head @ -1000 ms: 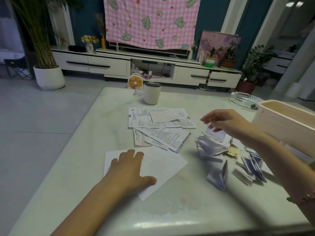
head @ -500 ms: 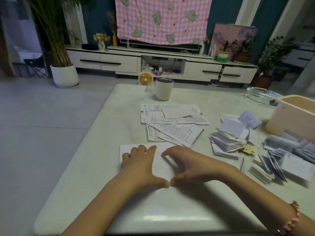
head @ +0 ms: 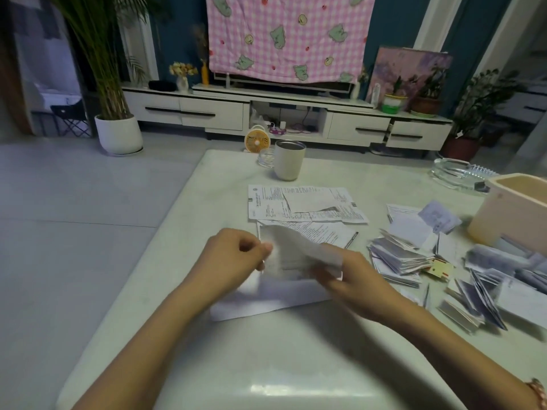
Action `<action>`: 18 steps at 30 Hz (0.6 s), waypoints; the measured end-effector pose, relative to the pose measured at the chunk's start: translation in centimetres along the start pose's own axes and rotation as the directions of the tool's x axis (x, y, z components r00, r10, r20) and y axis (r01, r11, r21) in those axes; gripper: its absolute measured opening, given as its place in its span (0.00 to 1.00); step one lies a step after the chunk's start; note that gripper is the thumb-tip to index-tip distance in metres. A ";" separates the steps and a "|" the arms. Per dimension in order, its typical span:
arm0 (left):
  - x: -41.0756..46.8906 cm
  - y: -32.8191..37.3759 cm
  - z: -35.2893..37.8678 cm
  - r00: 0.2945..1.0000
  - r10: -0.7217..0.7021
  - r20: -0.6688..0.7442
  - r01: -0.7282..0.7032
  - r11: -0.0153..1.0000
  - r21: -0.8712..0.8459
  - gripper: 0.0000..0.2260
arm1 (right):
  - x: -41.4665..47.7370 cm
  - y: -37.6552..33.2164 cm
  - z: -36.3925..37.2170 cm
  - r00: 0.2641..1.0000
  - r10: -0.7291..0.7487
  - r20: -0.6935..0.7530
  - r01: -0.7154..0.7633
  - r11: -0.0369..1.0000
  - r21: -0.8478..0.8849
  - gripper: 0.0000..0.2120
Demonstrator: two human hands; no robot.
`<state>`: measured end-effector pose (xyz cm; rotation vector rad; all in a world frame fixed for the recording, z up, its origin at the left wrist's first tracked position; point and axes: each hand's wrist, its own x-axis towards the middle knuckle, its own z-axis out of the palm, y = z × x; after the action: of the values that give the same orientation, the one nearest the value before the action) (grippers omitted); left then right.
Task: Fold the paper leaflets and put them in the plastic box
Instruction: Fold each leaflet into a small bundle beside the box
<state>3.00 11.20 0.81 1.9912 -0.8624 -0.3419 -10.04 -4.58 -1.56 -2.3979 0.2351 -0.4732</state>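
Leaflet [head: 266, 300], white, one sheet: lower half lies flat on the near middle of the surface [head: 296, 365]; upper half is raised off it as a flap, curving between the two hands.

Left hand [head: 233, 258]: at the flap's left end, thumb and fingertips pinching the paper edge.

Right hand [head: 352, 276]: at the flap's right end, fingers curled on the paper; blurred, so the exact hold is unclear. A beaded bracelet [head: 538, 392] sits on that wrist.

Folded leaflets [head: 399, 255]: loose heap just right of the right hand, on the surface, with more strewn toward the right edge [head: 473, 303].

Unfolded leaflets [head: 305, 202]: overlapping printed sheets lying flat, just beyond the raised flap.

Plastic box [head: 509, 211]: cream, open-topped, at the far right of the surface, well apart from both hands; its inside cannot be seen.

Cup [head: 288, 161]: pale, upright, near the far edge of the surface.

Glass dish [head: 455, 173]: clear, far right, behind the box.

Small fan [head: 257, 140]: orange and white, on the floor beyond the surface.

Low cabinet [head: 207, 113]: white, against the far wall, with a pink checked cloth [head: 287, 37] hanging above it.
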 end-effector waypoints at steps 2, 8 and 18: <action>0.0 0.4 -0.5 0.998 -0.031 -0.053 0.023 0.988 -0.151 0.13 | 0.5 -0.5 -0.2 0.995 0.072 -0.073 -0.062 0.990 0.125 0.08; 0.1 0.5 -0.2 0.991 -0.129 0.024 0.129 0.920 -0.370 0.05 | 2.6 -1.4 0.9 0.941 0.337 -0.024 -0.244 0.726 0.644 0.06; 3.7 -1.0 0.4 0.930 -0.340 -0.138 0.253 0.865 -0.433 0.12 | 6.7 0.5 2.1 0.892 0.373 0.256 -0.438 0.567 0.698 0.09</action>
<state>5.86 8.69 0.12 1.7209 -0.3084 -0.4396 -3.05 -5.64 -1.55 -1.4700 0.4515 -0.1845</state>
